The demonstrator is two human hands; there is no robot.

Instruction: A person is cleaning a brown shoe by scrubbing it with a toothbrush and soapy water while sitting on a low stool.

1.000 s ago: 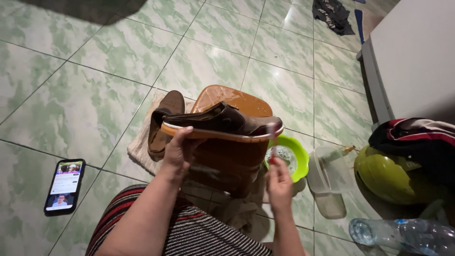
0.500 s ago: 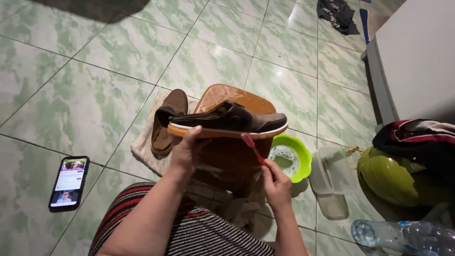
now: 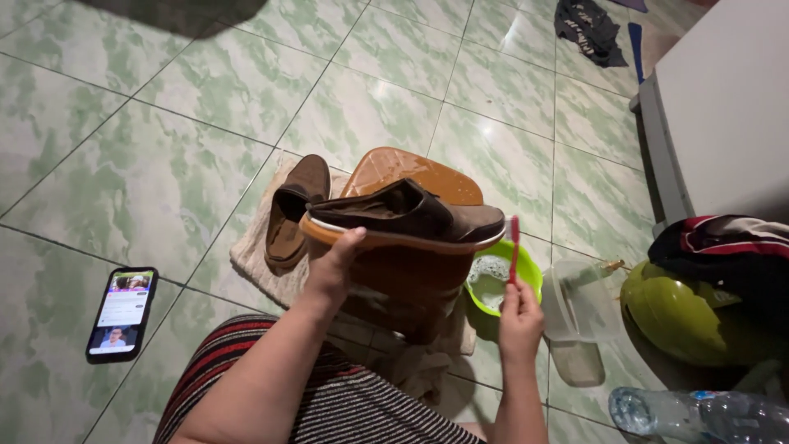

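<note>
Black smartphone (image 3: 122,312) with lit screen lies on the green marbled floor tiles (image 3: 164,164), well left of the left hand. Left hand (image 3: 335,267) clamps the pale sole of a dark brown suede shoe (image 3: 403,218), held level above a brown plastic stool (image 3: 411,177); its mate, a second brown shoe (image 3: 292,212), lies on a beige towel (image 3: 255,255) just left of that grip. Right hand (image 3: 520,319) closes around a red toothbrush (image 3: 514,247), upright, bristles near the shoe's toe, over a green plastic bowl (image 3: 526,275) with suds. Right of this: clear plastic container (image 3: 575,308), green helmet (image 3: 690,316).
</note>
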